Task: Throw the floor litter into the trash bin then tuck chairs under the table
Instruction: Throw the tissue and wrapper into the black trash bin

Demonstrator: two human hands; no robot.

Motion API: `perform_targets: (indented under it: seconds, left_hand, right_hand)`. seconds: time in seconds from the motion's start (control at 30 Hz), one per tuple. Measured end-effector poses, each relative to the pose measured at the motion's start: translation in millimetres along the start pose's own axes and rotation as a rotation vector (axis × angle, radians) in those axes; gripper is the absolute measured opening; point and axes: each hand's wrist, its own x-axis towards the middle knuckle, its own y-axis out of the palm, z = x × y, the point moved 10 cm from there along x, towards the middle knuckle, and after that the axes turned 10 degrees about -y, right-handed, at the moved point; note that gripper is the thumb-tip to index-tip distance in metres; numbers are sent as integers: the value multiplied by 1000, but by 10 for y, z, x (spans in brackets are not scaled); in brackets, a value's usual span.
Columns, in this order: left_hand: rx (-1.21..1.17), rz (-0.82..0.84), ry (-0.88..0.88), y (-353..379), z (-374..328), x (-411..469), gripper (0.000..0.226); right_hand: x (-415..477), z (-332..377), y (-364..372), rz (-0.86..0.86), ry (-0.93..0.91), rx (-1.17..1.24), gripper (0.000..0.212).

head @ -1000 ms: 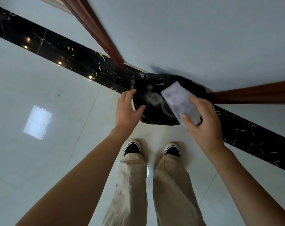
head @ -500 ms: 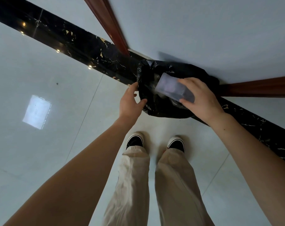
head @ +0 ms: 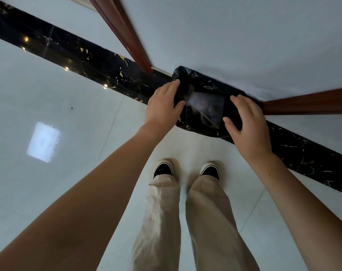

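Big white floor [head: 68, 94] w/ a black stripe [head: 88, 53] next to the wall [head: 244, 36], & the person's tan pants [head: 162, 222] stand in front of the trash bin [head: 197, 128], which has a black bag in it & sits on the stripe by the wall. L hand [head: 162, 108] grips the bin's left edge, fingers & thumb curled on it; R hand [head: 248, 124] is over the right edge, fingers spread loose, holding nothing. The see-through plastic litter [head: 207, 106] is inside the bin, btw the two hands.

Tiled indoor room, kind unclear.
Glossy pale floor tiles [head: 68, 94], black marble border [head: 99, 61] running 10 to 4 o'clock, red-brown wooden trim [head: 125, 34] at 12 o'clock.
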Motion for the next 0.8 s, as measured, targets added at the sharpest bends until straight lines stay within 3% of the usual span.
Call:
perform_targets:
  seconds: [0.13,0.27,0.57,0.8]
  left_hand:
    - [136,-65,210,-714,-526,-465,57]
    - [183,-76,310,-1698,-1139,-1147,56]
    - [111,-158,478,-3751,-2496,-2854,51]
    - [79,-208,650,-4689,-3029,-3846,51]
  right_hand:
    - [-108,478,-594,-53,1,-31,48]
    - [-232,1220,-1539,-92,36,-54,49]
    - [-804,3039,-3756,-276,70,-44,53]
    - [-1414,4017,-4693,-375,26,-167,53]
